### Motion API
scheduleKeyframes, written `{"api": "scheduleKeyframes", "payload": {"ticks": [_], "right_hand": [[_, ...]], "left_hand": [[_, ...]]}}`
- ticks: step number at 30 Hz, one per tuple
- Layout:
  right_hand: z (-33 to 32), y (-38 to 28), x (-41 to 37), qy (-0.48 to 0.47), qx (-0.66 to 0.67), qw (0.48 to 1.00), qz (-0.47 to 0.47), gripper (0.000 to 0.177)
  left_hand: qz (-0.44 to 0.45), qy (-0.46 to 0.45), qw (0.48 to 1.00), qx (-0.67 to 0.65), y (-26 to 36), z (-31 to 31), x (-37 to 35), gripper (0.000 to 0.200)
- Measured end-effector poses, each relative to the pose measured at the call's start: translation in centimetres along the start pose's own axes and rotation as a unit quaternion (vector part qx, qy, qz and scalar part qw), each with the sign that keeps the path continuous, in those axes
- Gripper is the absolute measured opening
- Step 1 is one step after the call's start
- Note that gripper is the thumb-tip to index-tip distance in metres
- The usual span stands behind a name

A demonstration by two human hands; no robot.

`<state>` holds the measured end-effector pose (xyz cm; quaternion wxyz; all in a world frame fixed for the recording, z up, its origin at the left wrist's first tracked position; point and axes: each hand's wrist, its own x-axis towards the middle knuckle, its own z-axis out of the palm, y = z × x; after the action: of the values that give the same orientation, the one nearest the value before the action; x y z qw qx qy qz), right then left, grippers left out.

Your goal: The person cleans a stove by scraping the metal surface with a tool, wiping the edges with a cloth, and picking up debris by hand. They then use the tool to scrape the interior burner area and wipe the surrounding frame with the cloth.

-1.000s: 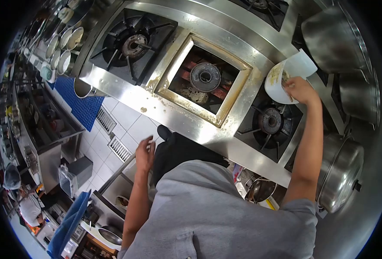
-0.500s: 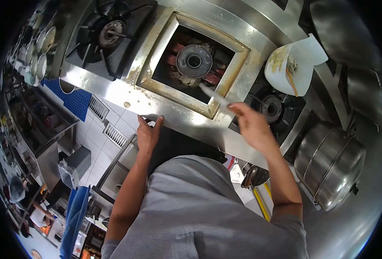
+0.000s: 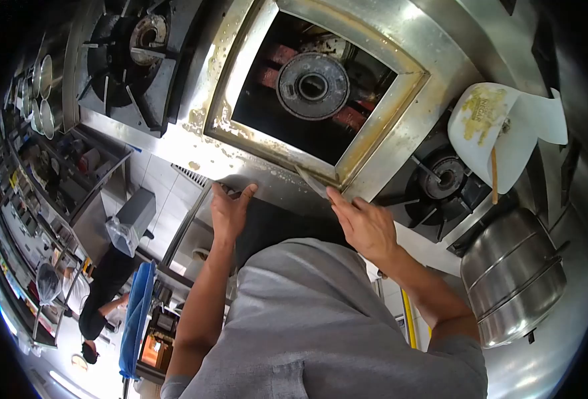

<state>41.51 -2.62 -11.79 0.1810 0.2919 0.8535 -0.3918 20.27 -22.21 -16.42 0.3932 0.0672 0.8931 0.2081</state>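
Note:
My left hand grips the front edge of the steel stove top, thumb and forefinger spread along the rim. In my right hand is a knife, its thin blade pointing up and left. The blade lies at the near corner of the raised square metal frame, which has brown, greasy stains. Inside the frame's opening sits a round burner, with reddish blocks around it in the dark recess.
Gas burners with pan supports stand at the left and right. A stained white container with a wooden stick and a large steel pot are on the right. Another person stands at lower left.
My right hand has come down and left, bringing the knife from over the opening to the frame's near edge. My left hand stays on the stove edge. The view has shifted.

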Motion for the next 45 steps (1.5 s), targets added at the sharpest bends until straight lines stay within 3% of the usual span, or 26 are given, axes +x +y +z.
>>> {"api": "scheduleKeyframes", "payload": {"ticks": [8, 14, 18, 21, 24, 28, 32, 36, 39, 43, 45], "right_hand": [[-2.6, 2.1, 0.6, -0.064, -0.024, 0.995, -0.071, 0.036], [0.5, 2.7, 2.2, 0.034, 0.007, 0.992, -0.118, 0.038], [-1.9, 3.6, 0.6, -0.052, -0.089, 0.991, -0.089, 0.038], [-1.4, 3.6, 0.1, -0.047, -0.080, 0.991, -0.094, 0.039], [-0.2, 1.4, 1.4, 0.014, -0.045, 0.992, -0.121, 0.040], [1.0, 1.0, 3.2, 0.029, -0.056, 0.990, -0.129, 0.039], [-2.0, 3.0, 1.3, -0.066, -0.102, 0.988, -0.099, 0.039], [-0.9, 2.4, 1.2, -0.016, -0.077, 0.990, -0.116, 0.039], [1.0, 2.0, 1.9, 0.022, -0.061, 0.990, -0.123, 0.040], [-1.0, 2.2, 0.9, -0.034, -0.069, 0.989, -0.127, 0.043], [-0.5, 1.9, 1.0, -0.011, -0.058, 0.990, -0.131, 0.043]], "left_hand": [[0.020, 0.004, 1.000, -0.022, 0.3, 0.1, 0.0, 0.056], [-0.019, -0.012, 1.000, 0.015, 1.0, -0.2, -0.3, 0.057], [-0.018, -0.003, 1.000, 0.001, 2.1, -0.3, -0.5, 0.057], [0.010, 0.001, 0.999, -0.037, 0.1, 0.2, -0.1, 0.059], [-0.016, 0.002, 0.999, 0.043, 1.0, -0.2, -0.2, 0.062], [-0.026, -0.004, 0.999, 0.038, 0.8, -0.2, -0.1, 0.064], [-0.003, 0.007, 1.000, -0.008, 0.6, -0.3, -0.3, 0.062], [0.059, 0.042, 0.997, -0.023, -0.8, 0.6, -0.1, 0.060], [-0.041, -0.003, 0.998, 0.047, 1.0, -0.2, -0.3, 0.062], [0.011, 0.018, 1.000, -0.008, 0.4, 0.0, -0.4, 0.063], [0.015, 0.022, 1.000, -0.011, 0.0, 0.2, -0.2, 0.062]]}}
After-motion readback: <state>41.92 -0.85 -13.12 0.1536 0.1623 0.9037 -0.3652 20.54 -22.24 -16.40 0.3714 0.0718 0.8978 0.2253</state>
